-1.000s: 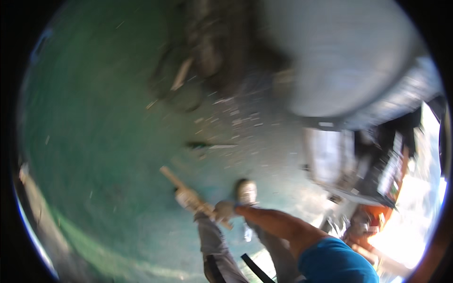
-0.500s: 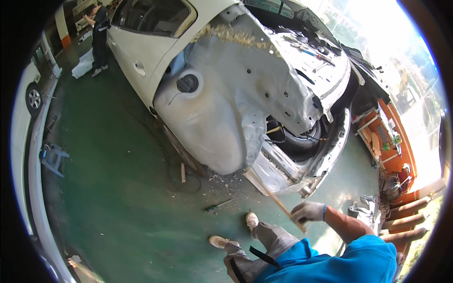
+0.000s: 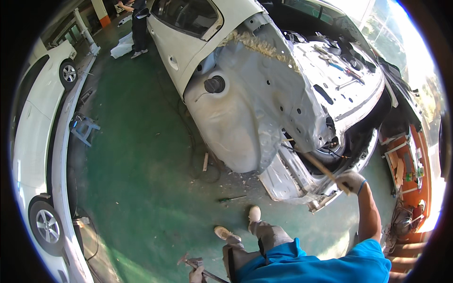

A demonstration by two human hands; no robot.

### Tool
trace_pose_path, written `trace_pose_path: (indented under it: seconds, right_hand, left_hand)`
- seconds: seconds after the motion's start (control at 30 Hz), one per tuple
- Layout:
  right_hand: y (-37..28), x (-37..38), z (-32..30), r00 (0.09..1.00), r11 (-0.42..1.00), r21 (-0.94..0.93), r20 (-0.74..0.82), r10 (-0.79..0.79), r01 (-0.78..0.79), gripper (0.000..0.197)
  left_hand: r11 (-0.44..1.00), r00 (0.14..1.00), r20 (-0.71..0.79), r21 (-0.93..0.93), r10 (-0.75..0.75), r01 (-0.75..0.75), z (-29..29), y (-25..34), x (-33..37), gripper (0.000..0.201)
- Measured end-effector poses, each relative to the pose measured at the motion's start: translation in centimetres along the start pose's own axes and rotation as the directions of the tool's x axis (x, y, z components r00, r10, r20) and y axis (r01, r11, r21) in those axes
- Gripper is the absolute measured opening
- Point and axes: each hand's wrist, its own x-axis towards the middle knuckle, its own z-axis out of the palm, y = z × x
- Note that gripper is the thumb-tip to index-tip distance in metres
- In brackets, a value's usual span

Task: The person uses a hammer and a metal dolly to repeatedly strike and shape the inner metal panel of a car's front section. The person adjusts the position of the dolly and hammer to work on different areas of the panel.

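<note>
My right hand (image 3: 350, 181), in a pale glove, is closed around a long wooden stick (image 3: 323, 167). The stick's far end reaches the torn lower edge of the bare grey inner panel (image 3: 255, 104) at the car's rear corner, by the opening over a dark wheel-like round part. Low in the picture my left hand (image 3: 196, 274), also gloved, grips a hammer (image 3: 192, 262); its metal head shows beside the fingers and a thin shaft runs down toward my leg. Part of this hand is cut off by the lower edge.
Hand tools (image 3: 347, 73) lie on the white car's rear deck. A screwdriver (image 3: 232, 199), a short wooden piece (image 3: 205, 162) and debris are on the green floor. Another white car (image 3: 35, 122) and a blue-grey stool (image 3: 85, 129) stand left. A person (image 3: 139, 28) stands far off. An orange-backed shelf (image 3: 401, 162) stands right.
My right hand has risen forward with the stick, whose end now meets the panel opening. My left hand has come into view with the hammer. The view has shifted left.
</note>
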Motion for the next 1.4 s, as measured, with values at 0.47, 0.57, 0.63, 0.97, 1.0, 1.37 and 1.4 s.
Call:
trace_pose_path:
  seconds: [0.47, 0.57, 0.63, 0.97, 1.0, 1.37, 1.4]
  right_hand:
    - [-3.0, 2.3, 31.1, 0.783, 0.715, -0.438, 0.57, -0.247, 0.545, 0.038]
    - [-5.5, -0.4, 41.4, 0.655, 0.764, -0.279, 0.718, -0.236, 0.582, 0.051]
    - [-6.4, -0.7, 46.7, 0.636, 0.813, -0.204, 0.732, -0.244, 0.546, 0.058]
    - [-6.2, 2.0, 59.3, 0.759, 0.921, -0.384, 0.619, 0.201, 0.069, 0.047]
    - [-6.4, 1.6, 60.1, 0.791, 0.904, -0.427, 0.565, 0.234, 0.037, 0.048]
    - [-7.8, 0.8, 59.1, 0.916, 0.918, -0.396, 0.355, 0.187, -0.034, 0.039]
    - [-8.1, 0.7, 58.7, 0.907, 0.939, -0.343, 0.408, 0.107, 0.043, 0.04]
  left_hand:
    - [0.972, 0.98, 0.02, -0.134, 0.2, -0.195, 2.9, 18.0, -11.3, 0.024]
    - [0.948, 0.955, 0.17, -0.253, 0.242, -0.195, 3.0, 22.3, -8.2, 0.029]
    - [0.923, 0.941, 0.204, -0.333, 0.271, -0.194, 4.1, 24.5, -4.9, 0.03]
    - [0.857, 0.909, 0.27, -0.493, 0.316, -0.151, 9.1, 20.6, 7.2, 0.031]
    - [0.86, 0.916, 0.229, -0.475, 0.328, -0.189, 8.6, 20.5, 7.3, 0.032]
    - [0.982, 0.932, 0.312, -0.098, 0.186, -0.164, -1.8, 28.7, 0.6, 0.035]
    - [0.991, 0.939, 0.319, -0.074, 0.13, -0.112, -1.9, 28.7, 0.8, 0.035]
